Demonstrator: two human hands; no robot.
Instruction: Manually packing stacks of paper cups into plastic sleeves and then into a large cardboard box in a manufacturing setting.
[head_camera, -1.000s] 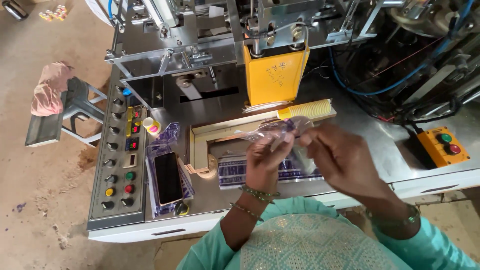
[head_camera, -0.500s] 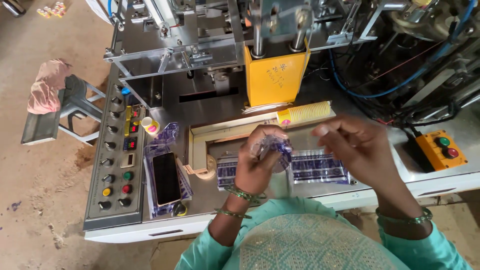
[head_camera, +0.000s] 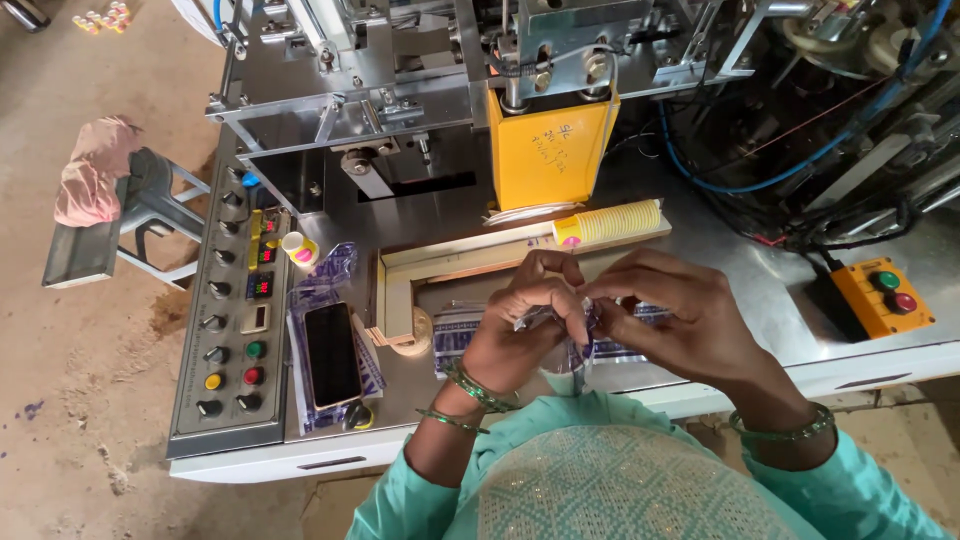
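head view: both hands, left (head_camera: 525, 320) and right (head_camera: 665, 315), pinch a crumpled clear wrapper (head_camera: 590, 335); its axis unclear.

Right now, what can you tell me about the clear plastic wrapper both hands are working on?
The clear plastic wrapper is thin, transparent film with purple print, crumpled and bunched. The left hand and the right hand pinch it together at their fingertips, just above the steel machine table. Part of the film trails downward below the hands. Whether it holds anything cannot be told; the fingers cover most of it. Similar purple printed packets lie flat on the table beneath.
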